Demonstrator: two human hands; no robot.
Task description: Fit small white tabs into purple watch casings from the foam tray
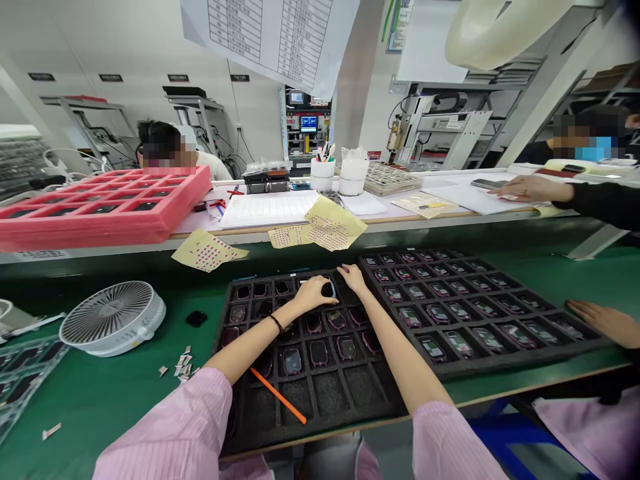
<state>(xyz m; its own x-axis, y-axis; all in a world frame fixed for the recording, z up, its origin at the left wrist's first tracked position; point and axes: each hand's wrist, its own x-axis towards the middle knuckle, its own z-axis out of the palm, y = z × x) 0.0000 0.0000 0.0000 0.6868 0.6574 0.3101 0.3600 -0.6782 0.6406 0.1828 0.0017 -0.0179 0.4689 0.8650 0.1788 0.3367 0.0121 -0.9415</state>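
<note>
"If we read the near foam tray (327,393) as a clock face, twelve at its far edge, where are the hands?"

"Left hand (311,295) at twelve, fingers and thumb closed around a dark watch unit (329,289) with some blue at its edge. Right hand (354,278) at one, fingertips drawn together; I can't tell whether they grip anything."

"How would that unit handle?"

"Light and stiff, I'd judge, with a smooth face that could slip or scratch. I'd pinch it by opposite side edges, keeping fingertips off the face."

"And the foam?"

"Probably soft enough to give a little, though its dividers leave limited finger room. Lifting straight up should spare the corners a knock."

"What else is near?"

"An orange stick (279,396) lies across the tray at seven, and a loose dark unit (196,319) on the green worktop (185,427) at ten. The second foam tray (453,367), with its rows of cased units, sits around two to three; a co-worker's hand (605,323) is by its edge, at three."
</note>
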